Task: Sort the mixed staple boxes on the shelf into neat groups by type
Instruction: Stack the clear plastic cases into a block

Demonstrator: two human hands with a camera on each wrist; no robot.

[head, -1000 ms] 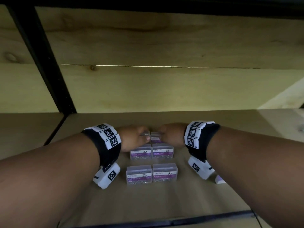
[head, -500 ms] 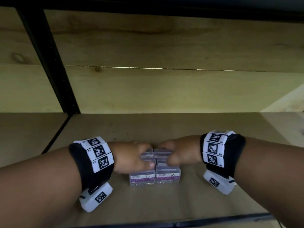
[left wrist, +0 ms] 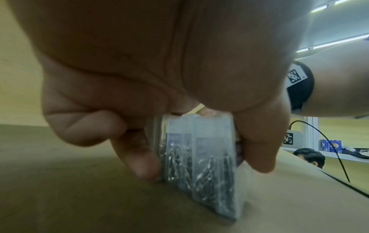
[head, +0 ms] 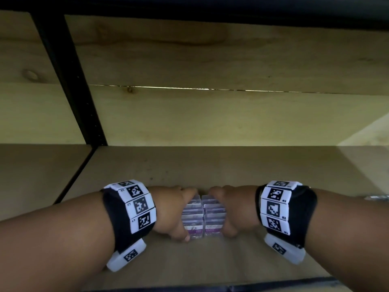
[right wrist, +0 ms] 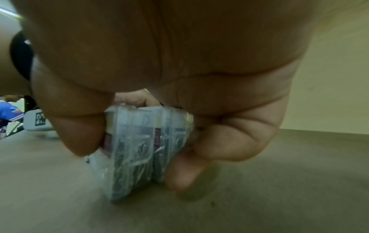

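Several clear plastic boxes with purple labels stand packed in two tight rows on the wooden shelf. My left hand grips the left row, thumb at the near end and fingers curled round the far end. My right hand holds the right row the same way. Both rows touch each other between my hands. Metal clips show through the box walls in the wrist views.
A black shelf upright rises at the back left. A wooden back panel closes the shelf. A small shiny object lies at the far right. The shelf's dark front edge runs along the bottom.
My hands have drawn back toward the front edge, pulling the far boxes against the near ones. The spaced rows are now one tight block held between both hands.
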